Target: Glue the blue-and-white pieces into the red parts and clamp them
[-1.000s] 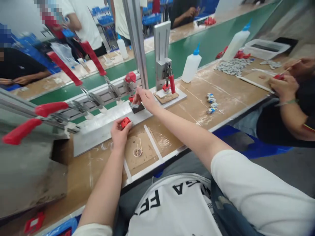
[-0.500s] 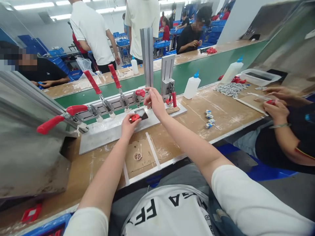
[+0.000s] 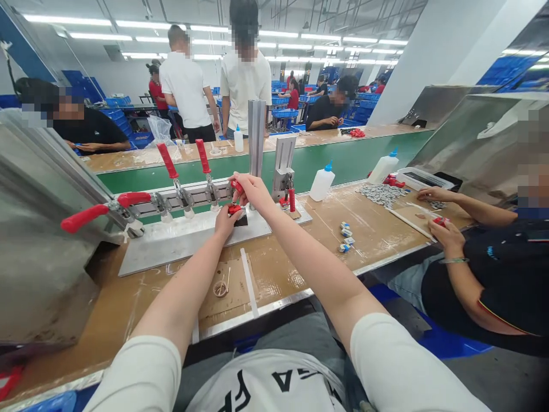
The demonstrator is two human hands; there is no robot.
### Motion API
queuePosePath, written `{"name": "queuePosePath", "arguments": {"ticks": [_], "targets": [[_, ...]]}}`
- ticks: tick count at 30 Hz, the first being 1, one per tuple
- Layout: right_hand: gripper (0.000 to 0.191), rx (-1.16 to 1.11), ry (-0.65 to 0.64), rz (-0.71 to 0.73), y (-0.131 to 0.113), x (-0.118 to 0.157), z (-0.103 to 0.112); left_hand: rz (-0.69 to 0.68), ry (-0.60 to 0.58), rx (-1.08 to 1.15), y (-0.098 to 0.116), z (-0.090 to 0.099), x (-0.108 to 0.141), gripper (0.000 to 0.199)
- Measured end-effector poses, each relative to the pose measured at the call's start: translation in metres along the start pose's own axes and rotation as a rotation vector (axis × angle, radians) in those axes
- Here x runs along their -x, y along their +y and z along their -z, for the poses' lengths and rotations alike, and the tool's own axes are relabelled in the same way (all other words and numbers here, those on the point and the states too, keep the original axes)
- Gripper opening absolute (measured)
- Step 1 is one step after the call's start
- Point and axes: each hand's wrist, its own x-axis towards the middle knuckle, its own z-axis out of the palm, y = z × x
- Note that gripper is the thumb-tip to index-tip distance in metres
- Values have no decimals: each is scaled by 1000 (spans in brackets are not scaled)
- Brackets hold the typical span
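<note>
My left hand (image 3: 225, 222) is closed on a small red part (image 3: 234, 209), holding it over a dark block on the metal base plate (image 3: 171, 249). Just above, my right hand (image 3: 251, 190) has its fingers wrapped round the red handle of a toggle clamp (image 3: 236, 185). The clamp's tip is mostly hidden behind my fingers. To the left along the same rail, two clamps stand with red handles upright (image 3: 167, 160). Farther left, more red clamp handles (image 3: 86, 218) point out sideways and low.
A white bottle with a blue cap (image 3: 322, 183) stands right of the fixture, near several small blue-and-white pieces (image 3: 345, 236). A small round dish (image 3: 221, 289) with sticks lies in front. At right, a co-worker's hands (image 3: 446, 229) hold a red part beside a pile of grey pieces (image 3: 381, 195).
My view has tilted up. My right hand has closed round the clamp handle, which has come forward and lower, nearer the red part. My left hand stays at the red part.
</note>
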Motion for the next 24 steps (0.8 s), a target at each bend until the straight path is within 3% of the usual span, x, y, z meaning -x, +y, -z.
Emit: {"name": "queuePosePath", "arguments": {"ticks": [9, 18, 24], "targets": [[66, 15, 2, 30, 11, -1, 0, -69, -67, 38, -7, 2, -15, 51], [55, -23, 12, 24, 24, 4, 3, -138, -173, 124, -15, 6, -17, 59], [52, -33, 1, -16, 27, 12, 3, -95, -202, 106, -23, 6, -28, 63]]}}
